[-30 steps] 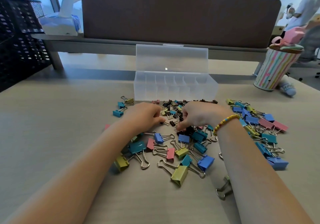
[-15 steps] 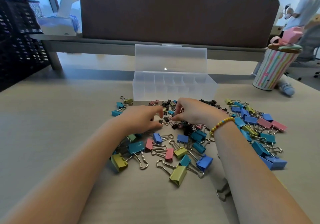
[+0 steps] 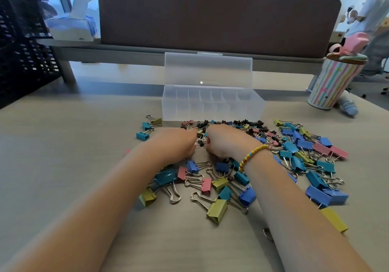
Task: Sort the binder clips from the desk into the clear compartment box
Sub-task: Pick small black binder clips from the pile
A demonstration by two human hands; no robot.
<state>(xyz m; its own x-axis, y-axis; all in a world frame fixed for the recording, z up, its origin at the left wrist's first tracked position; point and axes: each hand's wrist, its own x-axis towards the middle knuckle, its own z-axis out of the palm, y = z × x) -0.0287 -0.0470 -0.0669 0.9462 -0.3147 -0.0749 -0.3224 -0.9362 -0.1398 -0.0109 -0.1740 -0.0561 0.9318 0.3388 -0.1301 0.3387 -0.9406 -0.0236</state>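
Observation:
Binder clips lie scattered over the desk: large blue, teal, pink and yellow-green ones (image 3: 219, 208) near me and at the right (image 3: 315, 147), small black and coloured ones (image 3: 250, 123) right before the clear compartment box (image 3: 212, 109). The box stands open with its lid (image 3: 208, 69) upright, and its compartments look empty. My left hand (image 3: 176, 143) and my right hand (image 3: 225, 143) sit close together in the small clips, fingers curled down. They pinch at tiny black clips (image 3: 201, 142) between them; the fingertips are hidden.
A striped cup (image 3: 332, 82) with a pink lid figure stands at the back right. A black mesh basket (image 3: 23, 46) is at the left, a tissue box (image 3: 71, 30) behind it. A brown partition (image 3: 210, 19) closes the desk's far side. A person (image 3: 374, 8) stands far right.
My right hand drew back from the far small clips toward my left hand and curled tighter. My left hand's fingers closed. Both hands now nearly touch.

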